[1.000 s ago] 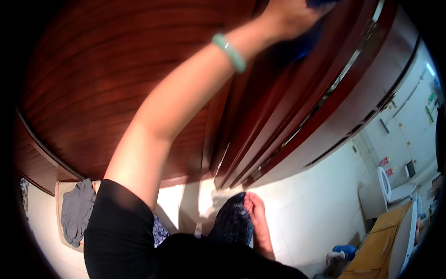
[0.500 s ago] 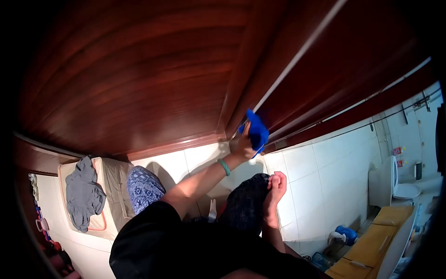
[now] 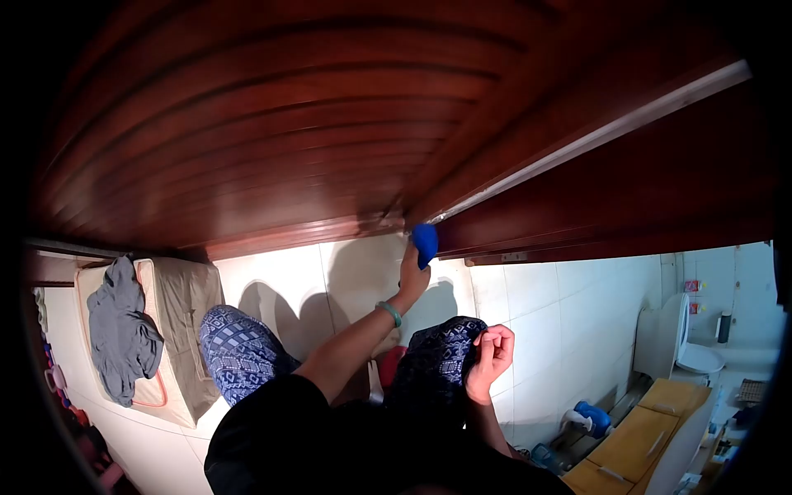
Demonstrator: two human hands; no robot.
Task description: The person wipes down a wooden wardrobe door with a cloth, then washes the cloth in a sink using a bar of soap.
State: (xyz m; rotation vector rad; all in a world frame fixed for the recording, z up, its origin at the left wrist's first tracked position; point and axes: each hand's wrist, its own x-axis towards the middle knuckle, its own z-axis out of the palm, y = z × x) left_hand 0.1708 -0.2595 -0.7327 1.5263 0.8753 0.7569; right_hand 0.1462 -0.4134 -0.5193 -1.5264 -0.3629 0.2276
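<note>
At far left, grey garment (image 3: 124, 330) draped over beige box (image 3: 188, 330); next to it, left knee (image 3: 245, 351) in blue patterned fabric. Slatted dark red panel (image 3: 272, 140) fills the upper left.

Mid-view, blue cloth (image 3: 426, 245) in the left hand (image 3: 413, 271), low down by the corner where the panel meets a second dark red panel (image 3: 577, 198), just below the lower end of a pale strip (image 3: 594, 140). Cloth bunched to a small rounded bundle; long axis close to upright in view, upper end toward the strip, lower end toward the wrist.

Compared with half a second ago: cloth then looser and wider, a peak sticking up, more of it showing; now compact, a bit further left in view. The pale strip slants flatter across the view, the camera having shifted as well.

Left arm out of black sleeve (image 3: 264, 412), running up and rightward, elbow slightly bent, green bracelet (image 3: 388, 313) at wrist. Left hand closed on the cloth; fingertips hidden, so exact finger placing cannot be told.

Further right, right knee (image 3: 441, 351), same fabric. Right hand (image 3: 492, 359) beside it, forearm rising from below, fingers curled in, tips near the thumb.

Far right, pale tiled floor (image 3: 569, 330), yellow cabinet (image 3: 652, 433), toilet (image 3: 701, 358) beyond.
</note>
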